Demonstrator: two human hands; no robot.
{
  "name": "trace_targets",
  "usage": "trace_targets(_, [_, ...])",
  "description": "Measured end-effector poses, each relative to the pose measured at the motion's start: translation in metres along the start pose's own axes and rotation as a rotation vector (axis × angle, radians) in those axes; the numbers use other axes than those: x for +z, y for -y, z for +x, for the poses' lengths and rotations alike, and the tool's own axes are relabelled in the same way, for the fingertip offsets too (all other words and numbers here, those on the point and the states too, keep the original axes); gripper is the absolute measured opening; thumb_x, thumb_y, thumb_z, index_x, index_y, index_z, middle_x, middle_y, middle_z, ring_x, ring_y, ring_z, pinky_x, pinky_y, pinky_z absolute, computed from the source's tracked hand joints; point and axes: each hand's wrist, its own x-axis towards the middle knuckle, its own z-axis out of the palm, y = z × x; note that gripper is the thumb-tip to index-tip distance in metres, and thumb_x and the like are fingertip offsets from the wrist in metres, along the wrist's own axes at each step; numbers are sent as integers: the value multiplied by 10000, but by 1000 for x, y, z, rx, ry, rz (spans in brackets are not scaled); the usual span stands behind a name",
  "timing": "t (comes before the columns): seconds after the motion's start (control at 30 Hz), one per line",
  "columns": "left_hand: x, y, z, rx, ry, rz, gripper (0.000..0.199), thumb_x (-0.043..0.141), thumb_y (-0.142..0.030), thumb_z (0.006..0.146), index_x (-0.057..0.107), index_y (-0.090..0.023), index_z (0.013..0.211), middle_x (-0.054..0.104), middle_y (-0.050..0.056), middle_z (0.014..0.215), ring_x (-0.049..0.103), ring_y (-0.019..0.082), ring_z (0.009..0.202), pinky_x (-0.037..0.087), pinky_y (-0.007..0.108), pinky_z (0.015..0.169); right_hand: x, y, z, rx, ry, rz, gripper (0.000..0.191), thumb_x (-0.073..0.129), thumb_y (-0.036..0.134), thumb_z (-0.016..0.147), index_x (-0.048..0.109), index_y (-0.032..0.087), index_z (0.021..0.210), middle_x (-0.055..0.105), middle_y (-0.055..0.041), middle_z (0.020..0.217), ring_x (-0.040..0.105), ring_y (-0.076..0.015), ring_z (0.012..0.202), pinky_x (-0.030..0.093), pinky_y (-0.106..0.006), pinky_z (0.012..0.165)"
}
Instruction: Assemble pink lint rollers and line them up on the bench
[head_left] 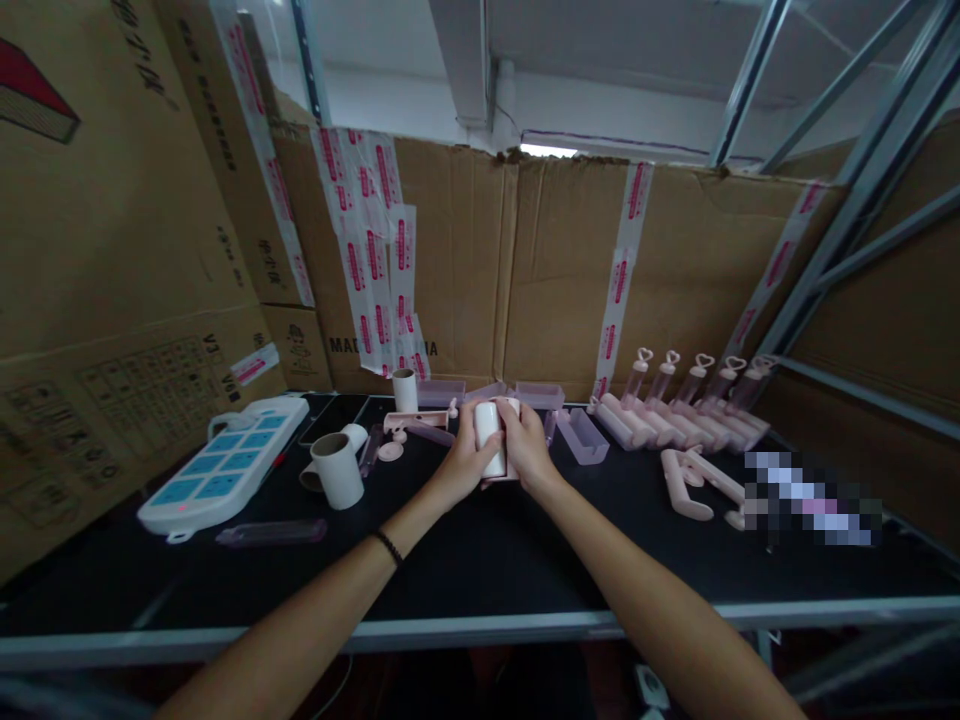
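Observation:
In front of me, above the middle of the black table, my left hand and my right hand are closed together around a white roll. The left fingers wrap its left side, with the thumb across its front. My right fingers grip from the right. Pale pink plastic shows behind and beneath the roll, but its shape is mostly hidden by the hands. Pale pink parts and translucent lilac covers lie just beyond and beside the hands.
At left, a white power strip, white rolls and a translucent cover rest on the table. Several pink pieces with heart-shaped loops line the right rear, with loose pink handles nearer. Cardboard walls enclose the back and sides.

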Motion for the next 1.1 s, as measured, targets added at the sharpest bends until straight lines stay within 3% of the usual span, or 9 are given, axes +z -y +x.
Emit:
trace_targets(0.13, [1, 1, 0, -29, 18, -8, 672, 521, -333, 939, 218, -236, 1531, 469, 148, 1389, 524, 309, 1243, 552, 451, 943, -2, 0, 1, -40, 15, -78, 390, 560, 575, 886, 640, 194, 912, 662, -24, 827, 603, -185, 788, 451, -262, 677])
trace_targets(0.3, [-2, 7, 1, 117, 52, 56, 772, 534, -257, 929, 139, -211, 1591, 316, 148, 1583, 323, 317, 1464, 322, 511, 1191, -3, 8, -6, -95, 44, -215, 389, 438, 572, 966, 598, 220, 929, 654, -22, 838, 601, -188, 780, 431, -281, 707])
trace_targets(0.47, [-5, 12, 0, 179, 80, 74, 777, 538, -255, 941, 134, -214, 1603, 244, 138, 1643, 256, 314, 1510, 213, 513, 1238, -3, 16, -11, -197, 36, -291, 358, 401, 534, 998, 558, 230, 894, 632, -28, 865, 587, -201, 821, 419, -298, 752])
trace_targets(0.7, [-9, 7, -2, 176, 88, 65, 750, 553, -258, 931, 181, -202, 1580, 276, 148, 1623, 312, 305, 1484, 254, 486, 1227, -1, 17, -17, -195, 54, -229, 336, 439, 531, 982, 562, 238, 872, 606, 4, 806, 570, -186, 783, 412, -273, 710])
trace_targets(0.93, [-9, 9, -3, 127, 99, 63, 693, 552, -293, 932, 242, -201, 1544, 453, 154, 1491, 439, 310, 1396, 345, 474, 1172, 2, 15, -17, -175, 43, -141, 342, 467, 536, 963, 577, 235, 845, 589, 18, 762, 549, -167, 733, 403, -257, 671])
trace_targets(1.1, [-8, 9, -3, 130, 110, 49, 649, 537, -292, 938, 262, -217, 1521, 435, 147, 1504, 506, 290, 1331, 337, 481, 1172, 1, 15, -19, -193, 47, -133, 329, 475, 527, 961, 577, 232, 856, 605, 13, 781, 554, -169, 749, 417, -261, 702])
